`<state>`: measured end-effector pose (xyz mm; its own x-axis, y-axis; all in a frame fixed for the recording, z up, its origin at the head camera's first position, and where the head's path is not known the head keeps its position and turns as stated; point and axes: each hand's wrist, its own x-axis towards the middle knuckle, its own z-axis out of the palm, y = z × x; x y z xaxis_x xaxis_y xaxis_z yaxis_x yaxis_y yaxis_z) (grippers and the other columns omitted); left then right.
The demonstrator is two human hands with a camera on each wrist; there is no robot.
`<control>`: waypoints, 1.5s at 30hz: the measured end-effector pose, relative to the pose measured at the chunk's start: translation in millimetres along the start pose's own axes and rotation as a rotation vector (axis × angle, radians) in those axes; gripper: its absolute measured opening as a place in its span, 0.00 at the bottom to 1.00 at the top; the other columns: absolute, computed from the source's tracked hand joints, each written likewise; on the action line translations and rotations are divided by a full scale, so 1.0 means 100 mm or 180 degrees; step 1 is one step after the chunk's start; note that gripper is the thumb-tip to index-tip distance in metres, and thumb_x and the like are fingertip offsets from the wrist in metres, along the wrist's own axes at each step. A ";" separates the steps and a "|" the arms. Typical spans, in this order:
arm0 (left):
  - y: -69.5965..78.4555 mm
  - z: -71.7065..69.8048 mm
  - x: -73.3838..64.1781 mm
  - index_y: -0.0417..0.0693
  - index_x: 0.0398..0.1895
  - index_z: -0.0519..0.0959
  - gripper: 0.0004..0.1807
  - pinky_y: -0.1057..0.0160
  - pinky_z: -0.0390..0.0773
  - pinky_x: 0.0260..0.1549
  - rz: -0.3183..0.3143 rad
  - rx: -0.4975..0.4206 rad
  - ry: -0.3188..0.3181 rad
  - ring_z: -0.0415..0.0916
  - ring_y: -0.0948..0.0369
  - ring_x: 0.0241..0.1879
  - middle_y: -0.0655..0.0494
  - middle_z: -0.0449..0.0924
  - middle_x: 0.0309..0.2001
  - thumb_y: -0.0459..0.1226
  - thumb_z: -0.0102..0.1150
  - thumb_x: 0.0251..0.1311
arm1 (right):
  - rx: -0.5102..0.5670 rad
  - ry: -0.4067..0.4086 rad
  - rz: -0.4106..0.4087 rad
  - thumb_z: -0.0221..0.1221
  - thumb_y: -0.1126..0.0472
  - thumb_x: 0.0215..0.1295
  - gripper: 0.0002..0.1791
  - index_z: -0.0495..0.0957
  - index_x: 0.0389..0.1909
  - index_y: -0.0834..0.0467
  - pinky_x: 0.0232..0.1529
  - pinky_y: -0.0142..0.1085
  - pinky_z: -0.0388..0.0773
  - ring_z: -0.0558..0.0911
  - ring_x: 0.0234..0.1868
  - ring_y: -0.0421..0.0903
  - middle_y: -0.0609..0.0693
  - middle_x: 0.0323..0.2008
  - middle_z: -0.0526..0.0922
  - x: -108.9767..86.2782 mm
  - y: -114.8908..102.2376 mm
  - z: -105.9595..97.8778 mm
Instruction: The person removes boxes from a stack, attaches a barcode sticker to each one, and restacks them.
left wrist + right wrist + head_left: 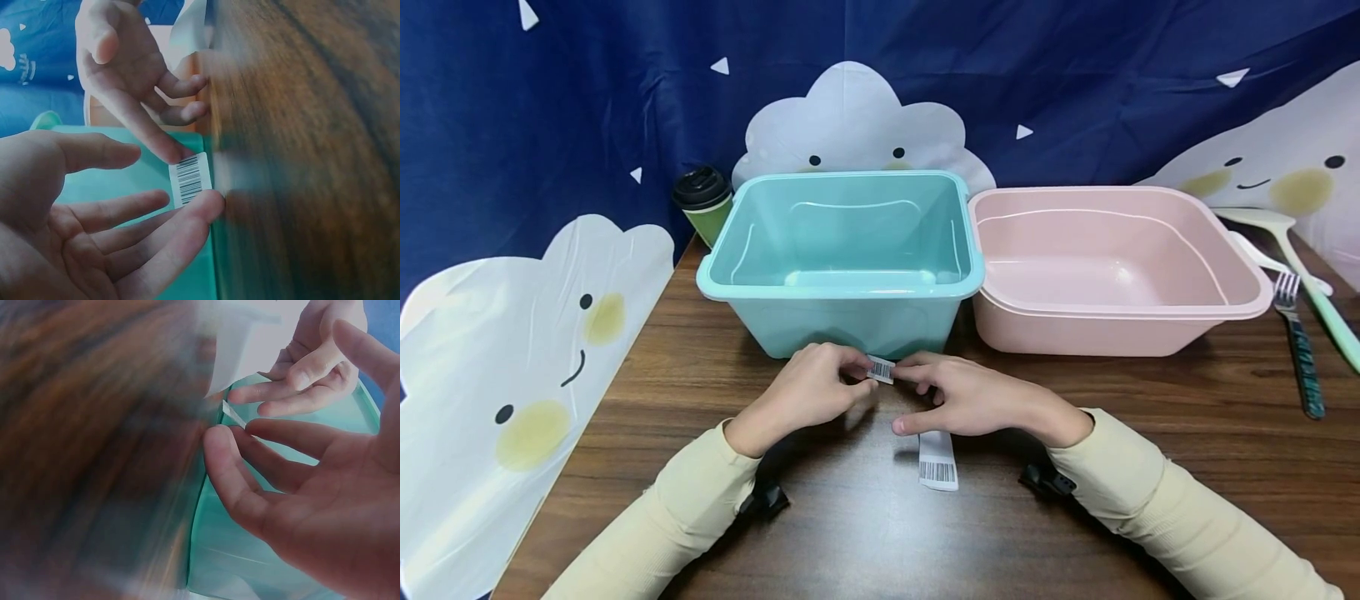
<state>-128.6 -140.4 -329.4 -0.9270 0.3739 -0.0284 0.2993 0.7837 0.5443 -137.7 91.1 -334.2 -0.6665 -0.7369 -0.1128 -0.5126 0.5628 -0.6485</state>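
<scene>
A small white barcode label (881, 370) lies against the lower front of the teal bin (842, 321). In the left wrist view the label (190, 179) shows its black bars, with a fingertip at either end. My left hand (812, 387) touches its left end with fairly straight fingers, the thumb held apart. From the other side, the extended index finger of my right hand (973, 396) presses on the right end. That hand's thumb points away over the table. Below it lies a strip of white barcode labels (937, 461), its upper part hidden by the hand.
A pink basin (1112, 333) stands right beside the bin. Behind the bin's left side is a green cup (711, 221) with a black lid. At the far right lie a fork (1303, 358), a long-handled green utensil (1318, 292) and a white utensil (1255, 252).
</scene>
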 end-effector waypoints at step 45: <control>-0.01 -0.51 -0.15 0.49 0.54 0.85 0.17 0.67 0.82 0.37 0.0835 -0.0208 -0.0220 0.82 0.72 0.33 0.61 0.89 0.39 0.40 0.66 0.63 | -0.0822 0.0778 -0.0384 0.66 0.39 0.63 0.48 0.60 0.77 0.56 0.69 0.50 0.70 0.70 0.70 0.50 0.49 0.73 0.64 -0.17 -0.35 -0.06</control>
<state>-126.3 -172.3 -286.5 -0.8015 0.5945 0.0647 0.5098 0.6228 0.5935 -111.8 86.1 -304.5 -0.6864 -0.7103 0.1561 -0.6943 0.5762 -0.4313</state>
